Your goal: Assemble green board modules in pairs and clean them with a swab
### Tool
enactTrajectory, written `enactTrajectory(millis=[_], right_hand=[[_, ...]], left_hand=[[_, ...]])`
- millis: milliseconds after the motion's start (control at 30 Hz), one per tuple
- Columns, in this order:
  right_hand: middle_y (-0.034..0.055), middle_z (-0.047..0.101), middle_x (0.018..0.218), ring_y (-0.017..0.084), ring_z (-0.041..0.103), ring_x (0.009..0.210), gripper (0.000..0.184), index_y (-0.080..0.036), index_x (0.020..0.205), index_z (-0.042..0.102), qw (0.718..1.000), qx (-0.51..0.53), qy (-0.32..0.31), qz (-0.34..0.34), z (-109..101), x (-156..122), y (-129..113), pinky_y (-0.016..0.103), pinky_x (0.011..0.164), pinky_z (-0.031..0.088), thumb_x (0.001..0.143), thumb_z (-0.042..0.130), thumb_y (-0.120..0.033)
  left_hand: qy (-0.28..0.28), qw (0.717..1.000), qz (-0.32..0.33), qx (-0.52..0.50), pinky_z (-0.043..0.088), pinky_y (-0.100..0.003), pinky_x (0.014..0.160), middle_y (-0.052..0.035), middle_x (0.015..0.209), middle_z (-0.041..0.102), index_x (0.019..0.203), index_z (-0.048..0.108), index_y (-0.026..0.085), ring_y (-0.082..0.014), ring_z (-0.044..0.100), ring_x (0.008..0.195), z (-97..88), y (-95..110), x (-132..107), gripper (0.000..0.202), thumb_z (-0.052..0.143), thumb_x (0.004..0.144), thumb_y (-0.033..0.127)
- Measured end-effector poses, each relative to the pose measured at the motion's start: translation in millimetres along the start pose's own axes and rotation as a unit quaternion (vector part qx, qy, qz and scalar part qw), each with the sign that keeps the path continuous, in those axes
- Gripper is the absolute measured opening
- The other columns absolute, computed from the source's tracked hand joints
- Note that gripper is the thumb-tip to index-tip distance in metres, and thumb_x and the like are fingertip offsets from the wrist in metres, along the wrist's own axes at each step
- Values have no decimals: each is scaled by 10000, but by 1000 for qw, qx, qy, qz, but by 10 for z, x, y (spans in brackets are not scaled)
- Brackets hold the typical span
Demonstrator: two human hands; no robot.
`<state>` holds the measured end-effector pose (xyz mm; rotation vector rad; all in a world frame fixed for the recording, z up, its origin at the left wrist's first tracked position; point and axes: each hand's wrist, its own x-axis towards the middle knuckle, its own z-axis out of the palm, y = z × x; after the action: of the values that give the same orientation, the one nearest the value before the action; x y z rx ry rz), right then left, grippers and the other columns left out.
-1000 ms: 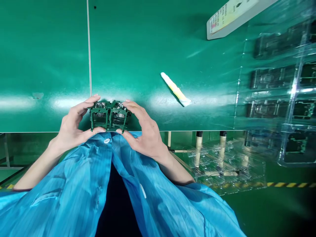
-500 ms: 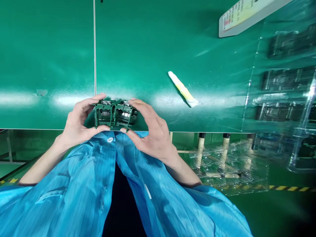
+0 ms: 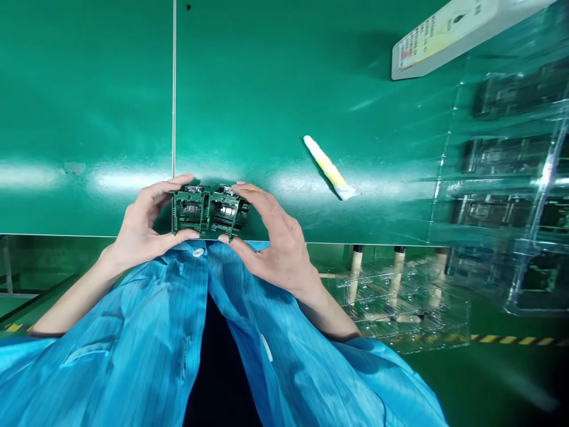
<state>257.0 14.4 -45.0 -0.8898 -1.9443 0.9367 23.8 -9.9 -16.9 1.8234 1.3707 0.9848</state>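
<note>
Nearest: blue woven jacket [image 3: 133, 314], thin pinstripes, wrinkled, white buttons, open over a dark garment [image 3: 224, 367]; sleeves cut off at both sides.

Left hand [image 3: 144, 222], bare, half-open in a C, thumb and fingers pinching the left green plastic frame [image 3: 190, 214]. Right hand [image 3: 280, 240], same C, thumb at the near edge and fingers at the far edge of the right green plastic frame [image 3: 226, 218]. Both boxy, ribbed, with silvery metal bits inside; side by side at the table's near edge, right 1 tilted. Fingers cover the outer ends; can't tell if the 2 are joined or touch the tabletop.

Smooth, glossy green table [image 3: 267, 89]. On it, a slim white-and-yellow tube [image 3: 329, 168], diagonal. At right, clear, shiny plastic trays [image 3: 544, 178] with dark parts, blurred, cut off by the frame. Farther, a pale labelled bottle [image 3: 440, 44], cropped; print unreadable.

Below table level: clear moulded trays [image 3: 413, 326], cream pipes [image 3: 354, 276] partly behind, yellow-black floor tape [image 3: 511, 340].
</note>
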Motion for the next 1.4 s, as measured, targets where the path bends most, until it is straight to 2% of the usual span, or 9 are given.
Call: enactTrajectory(millis=[500,633,700,767,867,967,1133,1233,1400], right_hand=[[130,517,1477,289,487,1390,651,-233,1408,439,994,70,-5,86,12,12,404,510,1151,433,859,700,-465],[161,535,1426,296,520,1342,543,-236,1414,444,985,-41,158,55,-331,-156,754,497,1078,491,932,624,-407],[177,605,1298,310,590,1202,482,-223,1359,521,946,-189,253,68,-482,-259,980,479,949,537,923,641,-390],[157,674,1070,291,627,978,397,-216,1235,630,904,-321,272,82,-563,-354,1166,425,789,539,895,673,-417],[95,649,819,248,586,758,225,-238,1026,712,890,-377,226,119,-588,-481,1235,375,654,485,928,612,-414],[70,640,788,228,588,704,194,-262,934,702,910,-332,185,167,-636,-624,1028,356,615,473,945,570,-405],[-8,635,668,175,574,538,234,-256,991,698,955,-53,15,292,-793,-820,513,309,491,468,927,603,-461],[-9,659,693,141,569,518,198,-252,1004,718,953,85,-67,281,-712,-746,335,277,471,462,923,634,-413],[44,721,871,150,628,678,193,-219,1032,732,957,123,-124,230,-379,-410,274,281,588,489,963,579,-314]], left_hand=[[-6,1000,1,19,514,-504,1091,-149,1318,631,1261,465,216,-289,595,1286,39,-294,-55,701,837,725,472],[-12,1000,19,17,511,-483,1098,-153,1330,626,1282,471,217,-280,595,1288,34,-295,-52,692,843,733,414],[-11,999,28,14,516,-475,1092,-155,1335,624,1290,472,218,-277,596,1286,34,-300,-52,699,854,726,381],[-10,999,28,11,519,-469,1087,-155,1337,624,1292,476,219,-279,599,1283,34,-304,-55,709,865,716,357],[-17,1000,18,7,518,-468,1089,-149,1332,632,1294,480,225,-284,603,1278,26,-305,-70,712,871,709,334],[-30,1000,5,4,514,-483,1096,-141,1331,637,1289,480,236,-295,604,1276,11,-304,-90,713,873,704,349],[-48,999,24,0,503,-485,1111,-142,1350,628,1318,471,238,-297,594,1289,-4,-315,-101,726,867,715,322],[-64,998,19,2,509,-478,1103,-138,1366,618,1328,466,240,-290,595,1289,-13,-318,-99,711,849,737,338],[-85,996,-6,5,493,-449,1120,-144,1361,620,1315,486,211,-277,588,1298,-28,-290,-100,686,841,743,345]])
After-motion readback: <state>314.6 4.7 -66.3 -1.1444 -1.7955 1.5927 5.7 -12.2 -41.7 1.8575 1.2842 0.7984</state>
